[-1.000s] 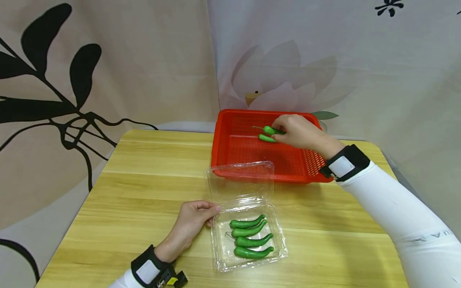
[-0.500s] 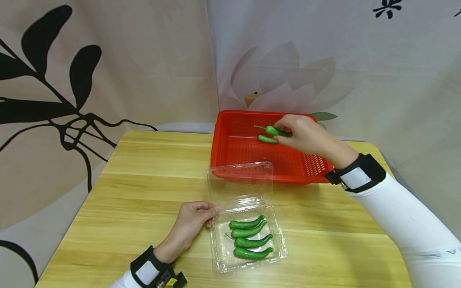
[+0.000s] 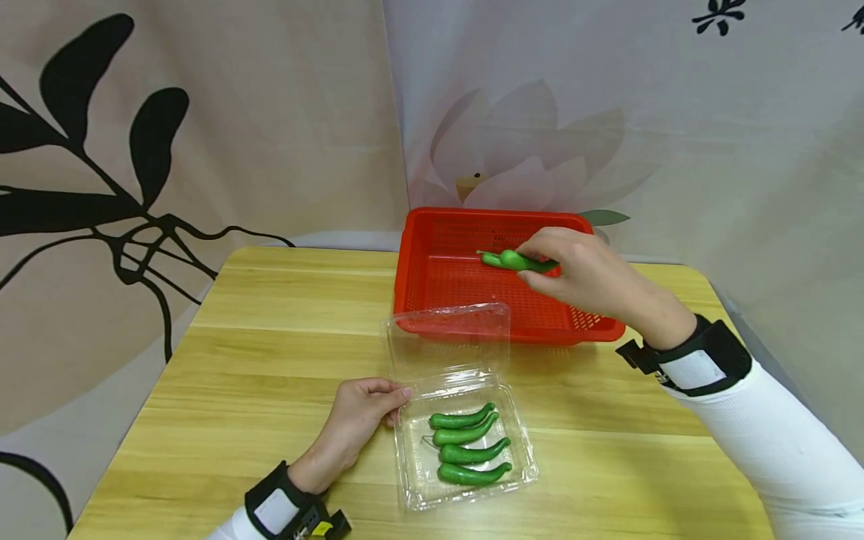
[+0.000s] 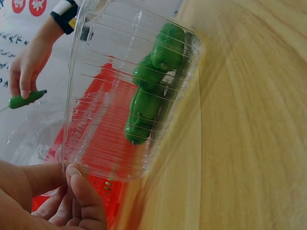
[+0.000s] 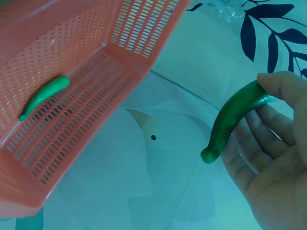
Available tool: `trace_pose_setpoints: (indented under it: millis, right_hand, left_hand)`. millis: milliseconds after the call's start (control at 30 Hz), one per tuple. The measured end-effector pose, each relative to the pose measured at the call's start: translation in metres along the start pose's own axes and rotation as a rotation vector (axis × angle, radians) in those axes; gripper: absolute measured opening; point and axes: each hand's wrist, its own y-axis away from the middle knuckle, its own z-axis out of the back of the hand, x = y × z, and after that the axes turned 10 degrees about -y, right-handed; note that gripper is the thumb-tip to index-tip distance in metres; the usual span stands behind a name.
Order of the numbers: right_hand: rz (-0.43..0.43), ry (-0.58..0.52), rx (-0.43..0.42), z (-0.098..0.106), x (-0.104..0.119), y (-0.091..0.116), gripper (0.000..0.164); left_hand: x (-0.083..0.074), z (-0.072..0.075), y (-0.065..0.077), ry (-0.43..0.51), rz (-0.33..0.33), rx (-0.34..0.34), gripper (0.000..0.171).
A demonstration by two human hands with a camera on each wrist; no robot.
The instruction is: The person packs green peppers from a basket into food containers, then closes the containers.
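My right hand [image 3: 583,274] pinches a green chili pepper [image 5: 235,117] between thumb and fingers, above the red basket in the head view. The pepper's thin stem points left there. Another green pepper [image 5: 45,96] lies on the bottom of the basket [image 5: 86,122]; in the head view the held one partly covers it. My left hand [image 3: 367,412] pinches the left rim of a clear plastic clamshell box [image 3: 466,495], near its hinge. Several green peppers [image 3: 475,454] lie side by side in the box's base, one of them with a thin stem.
The box's clear lid [image 3: 448,341] stands open toward the back and overlaps the basket's front left corner. The wooden table [image 3: 290,315] runs out to both sides of the box. A printed cloth [image 3: 304,112] hangs behind the table.
My right hand has moved right and toward the front with the pepper, which now overlaps the other basket pepper in the head view. My left hand keeps its place on the box rim.
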Motion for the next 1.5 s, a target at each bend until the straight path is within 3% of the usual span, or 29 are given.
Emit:
trace_pose_setpoints:
  millis: [367,600,800,1133,1500]
  right_hand:
    - [0.182,0.006,-0.055,-0.011,0.011,0.019,0.028]
    - [0.238,-0.051,-0.045,-0.029,0.020,0.031,0.035]
    - [0.217,-0.114,0.007,-0.051,0.030,0.042,0.034]
    - [0.100,-0.157,0.109,-0.076,0.039,0.054,0.029]
    - [0.143,-0.139,0.200,-0.115,0.045,0.063,0.026]
  left_hand:
    - [0.000,-0.001,-0.001,0.003,0.002,0.003,0.014]
    - [0.000,-0.001,0.000,-0.001,0.009,-0.004,0.016]
    - [0.000,-0.001,0.000,0.006,0.003,-0.003,0.017]
    - [0.001,-0.002,0.000,-0.008,0.009,-0.008,0.017]
    - [0.001,-0.002,0.001,-0.018,0.007,-0.018,0.016]
